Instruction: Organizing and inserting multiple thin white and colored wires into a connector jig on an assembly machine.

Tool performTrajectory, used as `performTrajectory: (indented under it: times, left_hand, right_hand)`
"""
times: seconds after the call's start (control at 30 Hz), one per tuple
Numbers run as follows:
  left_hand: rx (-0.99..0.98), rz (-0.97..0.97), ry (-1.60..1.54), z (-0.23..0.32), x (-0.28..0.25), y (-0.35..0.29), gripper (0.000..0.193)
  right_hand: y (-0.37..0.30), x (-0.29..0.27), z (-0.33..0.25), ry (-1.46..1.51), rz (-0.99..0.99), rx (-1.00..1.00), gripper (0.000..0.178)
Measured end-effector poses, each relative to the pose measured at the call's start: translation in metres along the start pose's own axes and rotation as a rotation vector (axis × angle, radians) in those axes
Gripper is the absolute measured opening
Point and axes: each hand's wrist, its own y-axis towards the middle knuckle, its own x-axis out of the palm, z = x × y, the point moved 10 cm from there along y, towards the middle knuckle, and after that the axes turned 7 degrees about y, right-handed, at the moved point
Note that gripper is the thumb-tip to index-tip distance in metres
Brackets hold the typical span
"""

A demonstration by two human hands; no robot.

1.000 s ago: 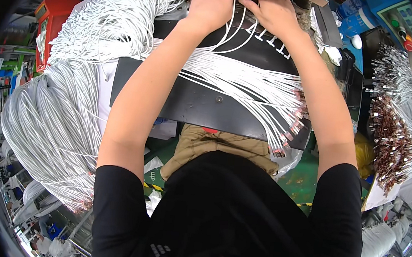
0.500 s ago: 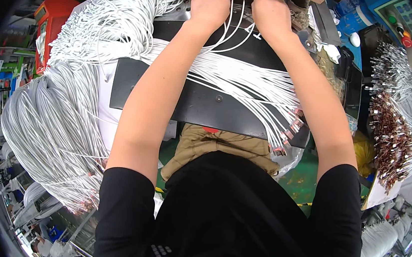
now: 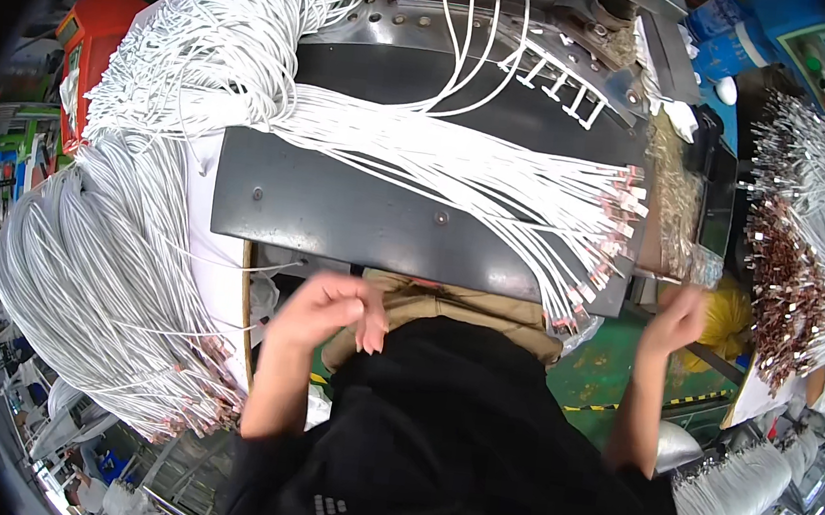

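My left hand (image 3: 324, 311) hovers in front of the near edge of the black work surface (image 3: 337, 214), above my lap. Its fingers curl loosely and apart, with nothing seen in them. My right hand (image 3: 675, 323) is raised beyond the surface's right end. Motion blurs it; the fingers look curled, but what they may hold is not plain. A bundle of white cables (image 3: 424, 143) lies across the black surface between the hands. The cable ends (image 3: 623, 214), with small white and reddish connectors, fan out at its right. Three cables (image 3: 495, 25) run up into the metal machine (image 3: 387, 19).
A row of white T-shaped pieces (image 3: 561, 90) sits at the machine's front right. Large heaps of white cable (image 3: 99, 275) cover the left side. A red box (image 3: 104, 34) stands behind them. More cables with brown ends (image 3: 781, 286) hang at the right, near a yellow bag (image 3: 723, 320).
Both hands have left the machine and come back toward my body, moving apart. The cable bundle on the black surface, earlier partly behind my arms, now shows fully. The row of T-shaped pieces is uncovered.
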Motion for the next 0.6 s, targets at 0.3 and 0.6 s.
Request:
performTrajectory:
  times: [0.3,0.6]
  left_hand:
    - [0.199,1.005,-0.260,-0.081,-0.118,-0.050,0.021]
    - [0.145,1.075,-0.292,-0.091,-0.119,-0.053,0.016]
  right_hand:
    - [-0.166,0.111,0.020,0.080,-0.734,0.205,0.017]
    - [-0.175,0.112,0.043,0.517,-0.865,0.754,0.042]
